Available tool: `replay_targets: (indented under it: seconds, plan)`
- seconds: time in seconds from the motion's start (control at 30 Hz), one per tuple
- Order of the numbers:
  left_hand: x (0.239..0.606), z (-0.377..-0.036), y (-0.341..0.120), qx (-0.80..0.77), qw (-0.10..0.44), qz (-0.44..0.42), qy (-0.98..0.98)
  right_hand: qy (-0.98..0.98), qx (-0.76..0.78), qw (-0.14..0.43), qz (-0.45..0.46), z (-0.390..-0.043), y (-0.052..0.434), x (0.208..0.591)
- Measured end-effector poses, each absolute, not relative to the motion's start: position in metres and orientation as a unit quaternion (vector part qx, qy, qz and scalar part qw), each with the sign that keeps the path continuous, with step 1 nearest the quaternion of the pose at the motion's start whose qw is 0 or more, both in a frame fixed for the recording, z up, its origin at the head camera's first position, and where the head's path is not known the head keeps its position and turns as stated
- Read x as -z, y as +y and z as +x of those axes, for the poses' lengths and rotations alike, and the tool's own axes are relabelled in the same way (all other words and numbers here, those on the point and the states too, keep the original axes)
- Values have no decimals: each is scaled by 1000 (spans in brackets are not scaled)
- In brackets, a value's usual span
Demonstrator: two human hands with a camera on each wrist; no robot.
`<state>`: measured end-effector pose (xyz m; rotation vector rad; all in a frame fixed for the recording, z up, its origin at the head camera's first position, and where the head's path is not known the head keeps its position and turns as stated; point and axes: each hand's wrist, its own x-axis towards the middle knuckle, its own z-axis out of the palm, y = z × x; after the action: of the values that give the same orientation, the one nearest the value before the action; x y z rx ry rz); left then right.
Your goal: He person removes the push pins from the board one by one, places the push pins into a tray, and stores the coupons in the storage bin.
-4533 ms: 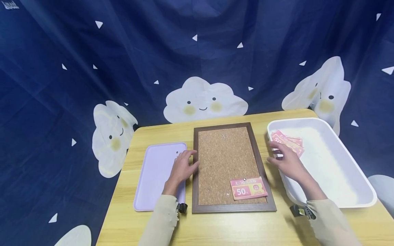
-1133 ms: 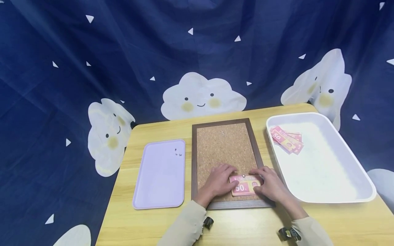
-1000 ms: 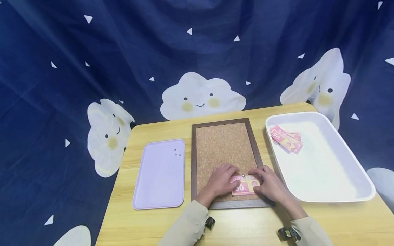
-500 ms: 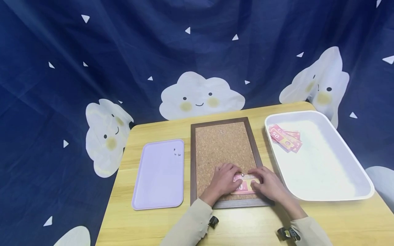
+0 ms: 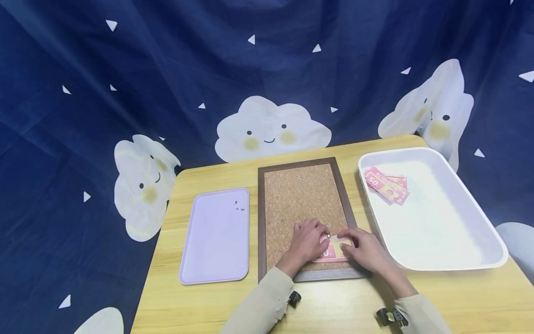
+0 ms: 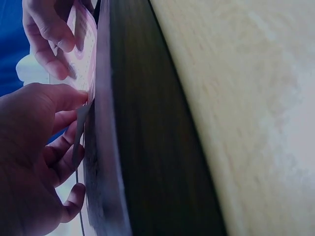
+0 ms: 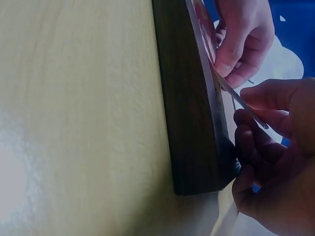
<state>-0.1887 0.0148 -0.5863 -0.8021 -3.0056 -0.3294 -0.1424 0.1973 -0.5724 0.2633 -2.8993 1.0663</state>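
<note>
A pink and yellow coupon (image 5: 332, 253) marked 50 lies at the lower right of the framed cork board (image 5: 302, 204), a small round-headed pushpin (image 5: 328, 236) at its top edge. My left hand (image 5: 308, 242) holds the coupon's left part, thumb on its face and fingertips close beside the pin. My right hand (image 5: 364, 248) pinches the right part between thumb and fingers. In the right wrist view, the coupon's end (image 7: 242, 104) slants up off the board between my right fingers. In the left wrist view, its other end (image 6: 80, 132) passes under my left thumb. Whether fingers touch the pin, I cannot tell.
A white tub (image 5: 442, 222) at the right contains several more coupons (image 5: 385, 186). At the left lies a lilac tray (image 5: 214, 241) with several small pins (image 5: 238, 208). Tiny clear items (image 5: 298, 177) sit near the board's top. All stand on a wooden table (image 5: 167, 301).
From hovering apart over the lilac tray and the tub, both hands have come onto the coupon. Over the last second my left hand has slid right, towards the pin; my right hand has barely moved.
</note>
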Motion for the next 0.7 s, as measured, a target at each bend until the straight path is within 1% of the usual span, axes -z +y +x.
replay_targets:
  seconds: [0.33, 0.7]
  plan:
    - [586, -189, 18, 90, 4, -251, -964, -935, -345, 19, 77, -144, 198, 574]
    - [590, -189, 20, 54, 33, -275, -959, -931, -354, 22, 83, -144, 200, 576]
